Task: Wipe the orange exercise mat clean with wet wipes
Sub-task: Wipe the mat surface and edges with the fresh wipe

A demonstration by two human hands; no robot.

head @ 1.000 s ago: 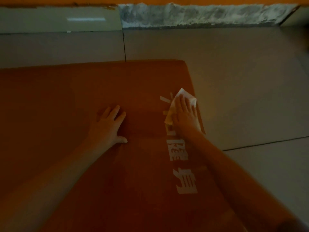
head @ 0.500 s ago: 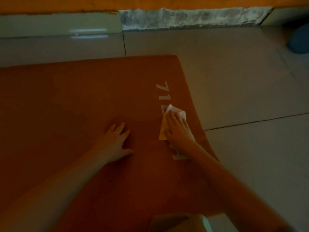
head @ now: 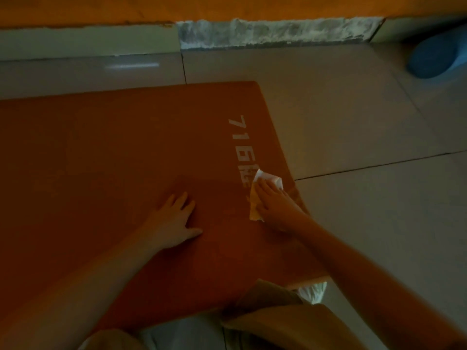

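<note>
Hands flat on the orange mat point(head: 113, 152)

The orange mat lies flat on the grey floor tiles point(head: 353, 109). The left hand point(head: 171, 218) rests flat on the mat with its fingers spread wide, and it holds nothing. The right hand point(head: 275, 200) pushes a white wet wipe point(head: 269, 178) down on the mat with straight fingers, close to the mat's right edge. The wipe hides part of the white print point(head: 242, 140) that starts with 716. A blue thing point(head: 434, 59) sits far off by the wall.
</note>
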